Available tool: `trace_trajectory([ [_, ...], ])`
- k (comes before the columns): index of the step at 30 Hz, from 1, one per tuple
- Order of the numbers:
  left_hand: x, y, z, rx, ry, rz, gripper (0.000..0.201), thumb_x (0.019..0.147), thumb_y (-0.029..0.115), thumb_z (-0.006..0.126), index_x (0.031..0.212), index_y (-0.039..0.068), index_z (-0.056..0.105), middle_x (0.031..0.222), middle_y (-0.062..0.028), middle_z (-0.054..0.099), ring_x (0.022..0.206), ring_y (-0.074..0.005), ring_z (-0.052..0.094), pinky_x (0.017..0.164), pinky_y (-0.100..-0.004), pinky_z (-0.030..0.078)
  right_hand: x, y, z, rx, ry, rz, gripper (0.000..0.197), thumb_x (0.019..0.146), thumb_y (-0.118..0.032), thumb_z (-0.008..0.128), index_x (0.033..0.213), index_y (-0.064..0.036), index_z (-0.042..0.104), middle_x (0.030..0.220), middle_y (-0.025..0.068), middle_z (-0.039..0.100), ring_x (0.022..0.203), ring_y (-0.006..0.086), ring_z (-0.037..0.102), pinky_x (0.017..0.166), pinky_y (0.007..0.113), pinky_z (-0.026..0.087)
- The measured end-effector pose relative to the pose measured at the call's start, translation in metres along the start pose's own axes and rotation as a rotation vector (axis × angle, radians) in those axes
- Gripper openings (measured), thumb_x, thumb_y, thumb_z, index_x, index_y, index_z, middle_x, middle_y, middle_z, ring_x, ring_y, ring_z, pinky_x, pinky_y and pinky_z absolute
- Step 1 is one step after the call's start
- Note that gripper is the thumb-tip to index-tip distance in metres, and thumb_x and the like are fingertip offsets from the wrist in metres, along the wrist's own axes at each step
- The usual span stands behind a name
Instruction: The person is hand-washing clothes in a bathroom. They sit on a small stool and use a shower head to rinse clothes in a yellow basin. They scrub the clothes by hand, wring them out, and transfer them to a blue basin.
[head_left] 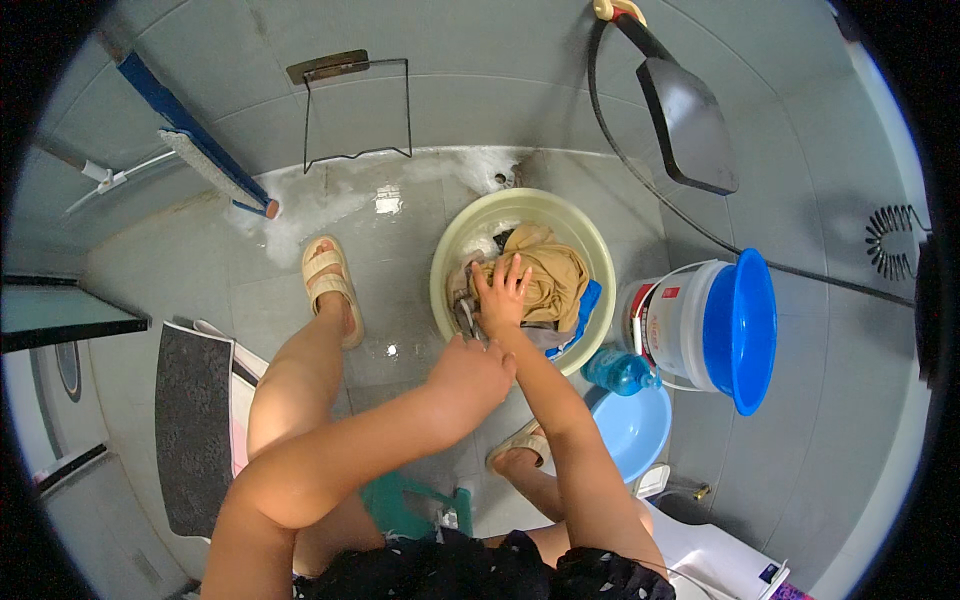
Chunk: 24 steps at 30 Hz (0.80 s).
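Note:
A round pale-green basin (440, 262) stands on the floor in front of me with wet clothes in it. Tan cloth (556, 278) fills most of it, with blue cloth (588, 305) at the right side. My right hand (502, 295) lies on the tan cloth, fingers spread. At the near-left rim my left hand (478, 375) is closed, close to my right wrist. A grey, streaked piece (465, 318) shows just beyond the left fist; what that hand grips is mostly hidden.
Right of the basin are a teal bottle (618, 371), a light-blue basin (640, 425) and a white bucket (660, 320) with a blue basin (755, 330) against it. A green stool (400, 500) is below me. Suds (310, 215) and a mop (190, 130) are far left.

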<state>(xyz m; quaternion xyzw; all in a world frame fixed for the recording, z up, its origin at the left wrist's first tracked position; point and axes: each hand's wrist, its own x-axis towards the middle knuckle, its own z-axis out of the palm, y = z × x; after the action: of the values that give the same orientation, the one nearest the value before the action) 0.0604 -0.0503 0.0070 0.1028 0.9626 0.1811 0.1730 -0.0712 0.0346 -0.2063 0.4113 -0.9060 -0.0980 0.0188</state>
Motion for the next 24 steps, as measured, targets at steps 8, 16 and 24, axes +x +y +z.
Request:
trace_trajectory([
  [8, -0.001, 0.001, 0.007, 0.014, 0.001, 0.011, 0.054, 0.076, 0.03, 0.064, 0.12, 0.003, 0.049, 0.114, -0.0162, 0.054, 0.101, -0.031, 0.056, 0.09, -0.044, 0.042, 0.001, 0.044, -0.051, 0.218, -0.044, -0.039, 0.044, 0.066, -0.021, 0.069, 0.108, -0.0226, 0.058, 0.099, 0.0062, 0.055, 0.098, 0.0243, 0.051, 0.093, 0.053, 0.031],
  [16, 0.006, 0.002, 0.005, -0.092, -0.123, 0.003, 0.054, 0.076, 0.031, 0.064, 0.12, 0.003, 0.048, 0.115, -0.0155, 0.054, 0.105, -0.0318, 0.053, 0.092, -0.045, 0.04, -0.06, 0.146, -0.037, 0.636, 0.084, 0.257, 0.055, 0.061, -0.022, 0.075, 0.112, -0.015, 0.055, 0.102, 0.0156, 0.053, 0.101, 0.0354, 0.047, 0.086, 0.043, 0.042],
  [24, 0.0, 0.005, 0.002, -0.016, -0.123, 0.018, 0.053, 0.076, 0.03, 0.063, 0.119, 0.003, 0.049, 0.112, -0.0149, 0.055, 0.103, -0.0307, 0.054, 0.092, -0.0453, 0.041, -0.111, 0.073, 0.012, 0.227, -0.154, 0.329, 0.047, 0.062, -0.019, 0.073, 0.105, -0.0216, 0.055, 0.103, 0.0111, 0.047, 0.104, 0.0342, 0.042, 0.091, 0.048, 0.035],
])
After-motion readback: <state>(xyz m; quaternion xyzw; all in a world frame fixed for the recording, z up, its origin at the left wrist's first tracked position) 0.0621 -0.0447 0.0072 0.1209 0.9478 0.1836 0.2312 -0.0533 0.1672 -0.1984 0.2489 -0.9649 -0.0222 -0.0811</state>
